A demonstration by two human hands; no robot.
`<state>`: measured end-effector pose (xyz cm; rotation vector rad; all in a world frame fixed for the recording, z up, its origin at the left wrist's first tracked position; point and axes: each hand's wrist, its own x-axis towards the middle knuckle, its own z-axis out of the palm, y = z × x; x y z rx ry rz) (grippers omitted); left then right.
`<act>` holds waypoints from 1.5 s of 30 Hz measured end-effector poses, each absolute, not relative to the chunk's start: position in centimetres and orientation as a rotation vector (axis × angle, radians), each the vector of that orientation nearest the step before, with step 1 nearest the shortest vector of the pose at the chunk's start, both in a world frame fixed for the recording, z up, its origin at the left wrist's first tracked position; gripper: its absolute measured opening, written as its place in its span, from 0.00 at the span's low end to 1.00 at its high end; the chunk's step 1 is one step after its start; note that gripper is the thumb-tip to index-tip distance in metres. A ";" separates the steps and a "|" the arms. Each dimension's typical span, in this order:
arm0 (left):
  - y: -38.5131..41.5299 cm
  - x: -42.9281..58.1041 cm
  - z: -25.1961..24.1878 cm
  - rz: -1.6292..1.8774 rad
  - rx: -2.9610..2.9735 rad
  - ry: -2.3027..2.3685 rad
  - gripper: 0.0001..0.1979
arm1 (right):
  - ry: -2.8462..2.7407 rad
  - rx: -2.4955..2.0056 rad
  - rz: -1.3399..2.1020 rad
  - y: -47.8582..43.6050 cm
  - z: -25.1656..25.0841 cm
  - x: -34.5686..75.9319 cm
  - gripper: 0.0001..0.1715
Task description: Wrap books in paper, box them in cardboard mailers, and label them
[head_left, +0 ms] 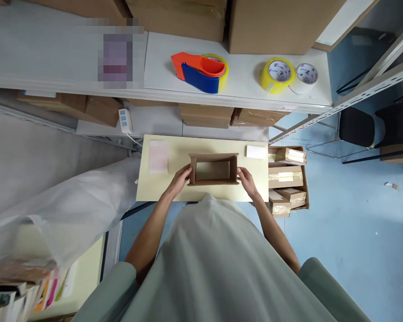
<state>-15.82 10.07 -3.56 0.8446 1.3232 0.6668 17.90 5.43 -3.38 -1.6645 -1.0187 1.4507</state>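
An open brown cardboard box [213, 157] stands in the middle of a small pale yellow table [174, 190]. My left hand [181, 178] grips the box's left end, fingers curled round the flap. My right hand [246, 179] holds the right end the same way. A pale pink sheet [158, 156] lies on the table to the left of the box. A small white pad [255, 151] lies at the table's far right corner.
A white shelf [248, 85] above carries an orange and blue tape dispenser [199, 71], a yellow tape roll [276, 74] and a white roll [306, 77]. A carton of taped parcels [287, 179] sits right of the table. White plastic sheeting [70, 210] lies left. Black chairs [359, 127] stand far right.
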 end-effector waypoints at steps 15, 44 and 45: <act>11.8 -20.8 -2.4 0.645 0.890 1.412 0.42 | -0.947 -1.642 1.476 7.8 -2.1 12.9 0.37; 12.2 -24.9 -2.9 0.683 1.042 1.436 0.48 | -1.117 -1.786 1.378 7.7 0.4 13.0 0.40; 11.9 -25.6 -2.3 0.682 1.041 1.405 0.47 | -1.133 -1.756 1.384 7.3 0.9 13.5 0.40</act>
